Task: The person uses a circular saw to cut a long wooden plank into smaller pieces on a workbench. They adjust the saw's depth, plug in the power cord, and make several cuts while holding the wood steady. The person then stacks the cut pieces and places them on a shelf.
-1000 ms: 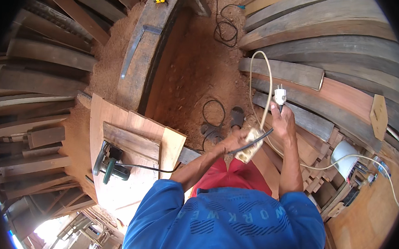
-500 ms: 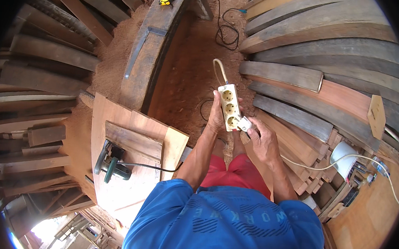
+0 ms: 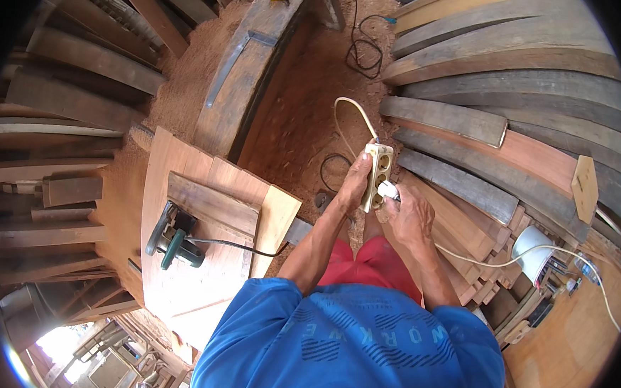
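Left hand (image 3: 354,184) clamped around cream power strip (image 3: 377,175), held upright over sawdust floor (image 3: 294,115); right hand (image 3: 407,213) pinching white plug (image 3: 389,191) against strip's side; green circular saw (image 3: 173,237) on board at left.

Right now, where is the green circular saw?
The green circular saw lies on the wooden board at the person's left, its black cord running toward the left hand's forearm.

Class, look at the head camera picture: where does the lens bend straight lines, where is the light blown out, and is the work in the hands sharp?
Head view: planks curve toward the black rim; daylight glares white at lower left; the power strip between left hand and right hand is sharp.
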Demonstrator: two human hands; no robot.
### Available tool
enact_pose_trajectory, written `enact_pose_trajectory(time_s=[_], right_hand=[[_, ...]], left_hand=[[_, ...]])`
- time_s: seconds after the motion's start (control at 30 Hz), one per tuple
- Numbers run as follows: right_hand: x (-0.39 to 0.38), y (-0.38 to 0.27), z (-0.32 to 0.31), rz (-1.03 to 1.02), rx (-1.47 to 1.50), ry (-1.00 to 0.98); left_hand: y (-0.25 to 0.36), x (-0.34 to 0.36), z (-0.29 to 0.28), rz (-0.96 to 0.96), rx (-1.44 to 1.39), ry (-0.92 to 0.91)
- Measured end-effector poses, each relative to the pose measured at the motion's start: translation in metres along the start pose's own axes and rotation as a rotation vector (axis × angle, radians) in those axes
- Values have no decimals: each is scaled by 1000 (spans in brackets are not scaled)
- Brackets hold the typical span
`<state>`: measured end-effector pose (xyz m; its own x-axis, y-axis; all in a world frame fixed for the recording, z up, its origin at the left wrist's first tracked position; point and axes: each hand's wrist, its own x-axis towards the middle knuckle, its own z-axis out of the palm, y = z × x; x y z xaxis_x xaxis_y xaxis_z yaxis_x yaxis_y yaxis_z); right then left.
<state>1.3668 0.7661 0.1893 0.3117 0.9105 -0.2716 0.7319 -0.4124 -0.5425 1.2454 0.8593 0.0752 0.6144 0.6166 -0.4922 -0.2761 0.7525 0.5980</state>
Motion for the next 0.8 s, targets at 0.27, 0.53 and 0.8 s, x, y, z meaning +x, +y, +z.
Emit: enact_pose_trajectory(time_s=[0.27,0.53,0.8], right_hand=[[3,3,12,-72,7,-46],[6,1,8,-87,-19,-99],[8,10,10,-23,-166,-310]], left_hand=[[-3,-2,-15,-36,220,-16],[-15,0,-22,-146,160,12],[-44,-3,-26,-158,252,-60]])
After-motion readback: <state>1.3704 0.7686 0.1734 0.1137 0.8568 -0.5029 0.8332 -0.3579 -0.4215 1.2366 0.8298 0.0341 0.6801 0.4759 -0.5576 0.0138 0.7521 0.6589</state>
